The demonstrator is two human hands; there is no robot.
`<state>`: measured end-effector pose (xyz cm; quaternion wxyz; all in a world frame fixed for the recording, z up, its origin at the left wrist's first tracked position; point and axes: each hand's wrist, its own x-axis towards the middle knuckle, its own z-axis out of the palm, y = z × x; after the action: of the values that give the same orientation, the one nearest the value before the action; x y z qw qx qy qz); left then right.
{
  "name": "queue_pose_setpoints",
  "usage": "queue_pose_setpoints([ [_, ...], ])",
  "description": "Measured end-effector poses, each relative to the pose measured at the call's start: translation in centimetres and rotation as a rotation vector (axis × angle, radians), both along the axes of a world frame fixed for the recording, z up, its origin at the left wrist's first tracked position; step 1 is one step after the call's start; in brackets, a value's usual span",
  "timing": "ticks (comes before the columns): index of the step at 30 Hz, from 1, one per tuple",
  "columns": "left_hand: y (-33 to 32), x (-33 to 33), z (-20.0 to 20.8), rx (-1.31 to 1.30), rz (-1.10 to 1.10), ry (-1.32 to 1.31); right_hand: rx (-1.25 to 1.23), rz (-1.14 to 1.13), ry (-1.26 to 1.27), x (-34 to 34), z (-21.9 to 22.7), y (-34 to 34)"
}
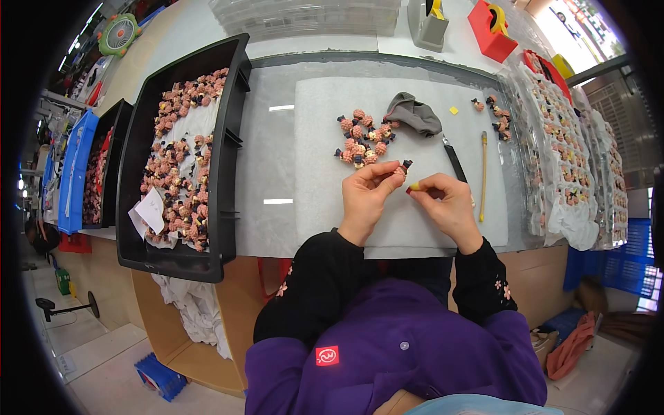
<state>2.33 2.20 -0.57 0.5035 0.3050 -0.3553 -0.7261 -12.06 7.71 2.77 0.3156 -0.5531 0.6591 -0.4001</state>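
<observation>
one figurine point(401, 171) pinched in left hand point(367, 199), partly hidden, right hand point(449, 206) beside it, grip unclear

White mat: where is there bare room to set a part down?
The mat is bare on its left, between black tray and pink figurine cluster. Another patch lies right of the wooden stick, short of the filled plastic trays. Crowded around the cluster and grey cloth, and by the right hand and black-handled knife.

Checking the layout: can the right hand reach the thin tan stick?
Probably yes: the thin tan stick lies uncovered right of the right hand; the black-handled tool partly between lies flat, though the fingers seem to pinch something.
</observation>
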Motion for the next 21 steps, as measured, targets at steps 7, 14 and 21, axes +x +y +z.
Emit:
queue_pose_setpoints([
  [7, 0.2, -0.1, -0.2, -0.040, -0.060, -0.037, -0.227, -0.089, -0.279, 1.1, 1.5, -1.0],
  [14, 0.5, -0.3, -0.3, -0.124, 0.044, -0.033, -0.227, -0.021, 0.020, 1.0, 0.6, -1.1],
  [21, 0.3, -0.2, 0.0, -0.082, -0.011, -0.054, -0.163, -0.136, -0.211, 0.0, 1.2, -0.3],
])
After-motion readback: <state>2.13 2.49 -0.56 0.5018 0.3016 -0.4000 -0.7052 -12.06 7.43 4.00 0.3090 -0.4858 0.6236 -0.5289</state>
